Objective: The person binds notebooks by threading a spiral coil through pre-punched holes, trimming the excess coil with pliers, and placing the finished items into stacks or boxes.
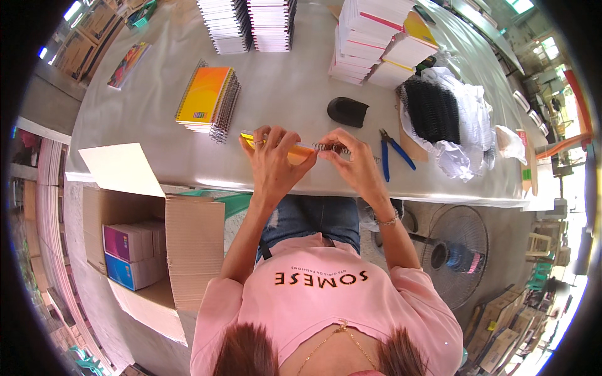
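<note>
At the near table edge (pixel 188 172), both hands grip one yellow notebook (pixel 295 152) lying crosswise. Left hand (pixel 273 160) clasps its left half — right hand (pixel 354 160) pinches the wire spiral (pixel 331 148) at the right end.

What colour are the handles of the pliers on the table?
Blue. The pliers lie just right of the right hand, seen clearly in the head view.

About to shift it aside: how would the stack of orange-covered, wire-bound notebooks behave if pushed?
The stack of orange-covered notebooks probably slides on the smooth grey table. Its layers already sit staggered, so it may fan apart. The wire coils could snag each other.
</note>
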The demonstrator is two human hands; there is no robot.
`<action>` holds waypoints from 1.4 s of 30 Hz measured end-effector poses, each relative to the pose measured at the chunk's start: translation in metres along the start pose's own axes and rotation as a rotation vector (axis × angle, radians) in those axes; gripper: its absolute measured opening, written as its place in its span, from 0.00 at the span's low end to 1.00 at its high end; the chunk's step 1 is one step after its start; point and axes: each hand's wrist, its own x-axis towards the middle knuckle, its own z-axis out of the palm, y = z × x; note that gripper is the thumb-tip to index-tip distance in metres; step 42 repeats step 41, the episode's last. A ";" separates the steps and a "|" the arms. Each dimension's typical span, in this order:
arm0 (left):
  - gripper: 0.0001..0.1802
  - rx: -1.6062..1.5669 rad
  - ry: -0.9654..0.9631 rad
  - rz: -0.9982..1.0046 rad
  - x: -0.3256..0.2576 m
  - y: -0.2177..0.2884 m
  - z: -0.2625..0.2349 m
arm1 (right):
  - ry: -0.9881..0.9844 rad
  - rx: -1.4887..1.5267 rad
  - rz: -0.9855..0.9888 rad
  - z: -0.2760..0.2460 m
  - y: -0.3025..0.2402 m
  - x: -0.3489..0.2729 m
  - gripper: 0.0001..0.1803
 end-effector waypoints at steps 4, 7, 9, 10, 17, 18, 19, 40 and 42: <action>0.18 0.010 -0.011 -0.005 0.002 0.003 -0.003 | 0.028 -0.060 -0.122 0.003 0.002 -0.002 0.10; 0.19 0.021 -0.028 -0.009 0.004 0.005 -0.005 | 0.023 -0.135 -0.188 0.001 0.005 -0.003 0.08; 0.19 0.014 -0.057 -0.015 0.006 0.004 -0.009 | 0.056 -0.048 -0.107 0.000 -0.013 -0.003 0.07; 0.19 0.004 -0.070 -0.006 0.006 0.002 -0.009 | 0.044 -0.050 -0.097 0.001 -0.011 -0.002 0.07; 0.27 -0.237 0.017 -0.091 0.010 -0.007 -0.012 | 0.084 -0.225 -0.152 0.008 -0.002 0.004 0.06; 0.28 -0.318 0.056 -0.137 0.010 -0.007 -0.011 | 0.089 -0.258 -0.166 0.009 0.000 0.006 0.05; 0.28 -0.295 0.109 -0.136 0.011 -0.007 -0.010 | 0.110 -0.261 -0.187 0.010 0.001 0.008 0.05; 0.36 -0.443 0.004 -0.100 -0.002 -0.030 -0.002 | 0.070 -0.394 -0.024 -0.018 0.078 0.044 0.21; 0.37 -0.411 0.008 -0.047 -0.004 -0.035 -0.001 | -0.072 -0.256 -0.048 -0.027 0.082 0.045 0.23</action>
